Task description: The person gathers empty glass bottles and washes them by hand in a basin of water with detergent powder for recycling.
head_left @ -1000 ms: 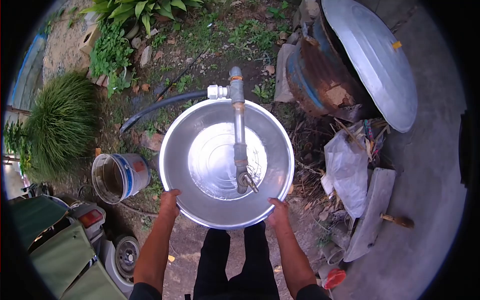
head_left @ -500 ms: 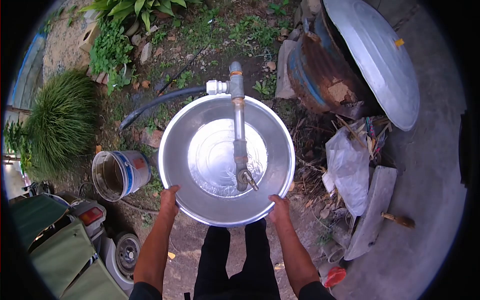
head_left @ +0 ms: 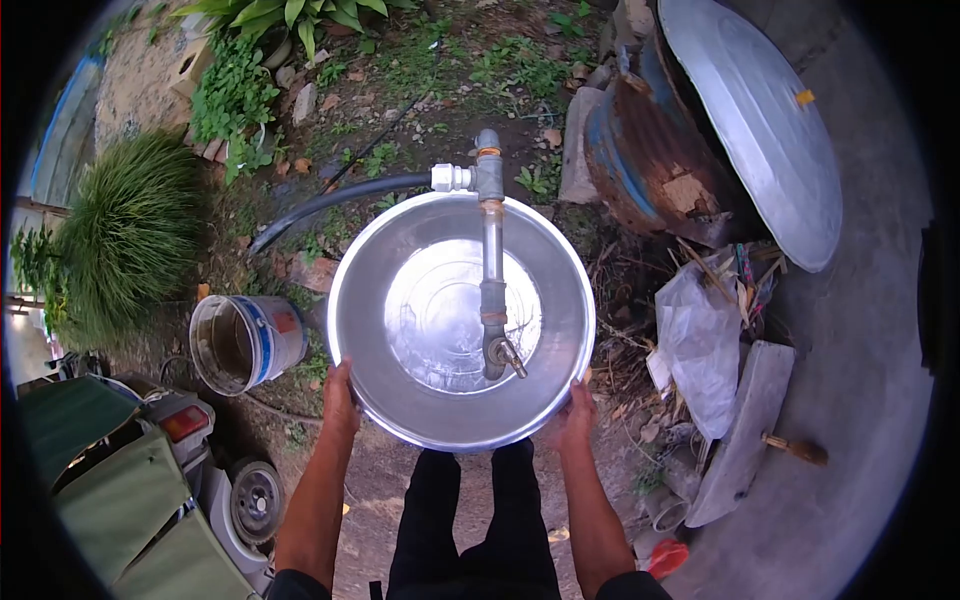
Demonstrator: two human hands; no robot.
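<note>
Basin: the large round silver metal basin (head_left: pixel 372 330) is held level in mid-picture, above bare ground and straight in front of the person's black trousers (head_left: pixel 470 520).
Left hand: the left hand (head_left: pixel 339 400) has its grip closed over the basin's rim at about 8 o'clock, thumb on the inner edge.
Right hand: the right hand (head_left: pixel 575 410) has its grip closed on the rim at about 4 o'clock (both forearms run up from 6 o'clock).
Tap: a grey metal standpipe with a brass tap (head_left: pixel 492 290) crosses over the basin from 12 o'clock; its spout ends above the shiny bottom, right of centre.
Hose: a black rubber hose (head_left: pixel 330 205) leaves the pipe's white joint toward 10 o'clock.
Ground: brown packed earth (head_left: pixel 370 480) with dry leaves and weeds lies under the basin; grey concrete paving (head_left: pixel 860 400) takes over at 3 o'clock.
Yard, left: a white and blue plastic bucket (head_left: pixel 240 340) stands just beside the basin at 9 o'clock, a round clump of long grass (head_left: pixel 130 230) beyond it, and a small vehicle under a green cover (head_left: pixel 110 480) at 7 o'clock.
Yard, right: a rusty blue metal drum (head_left: pixel 650 160) with a wide silver round lid (head_left: pixel 760 120) leaning on it sits at 2 o'clock; a clear plastic bag (head_left: pixel 695 340) and a grey flat slab (head_left: pixel 745 430) lie at 4 o'clock.
</note>
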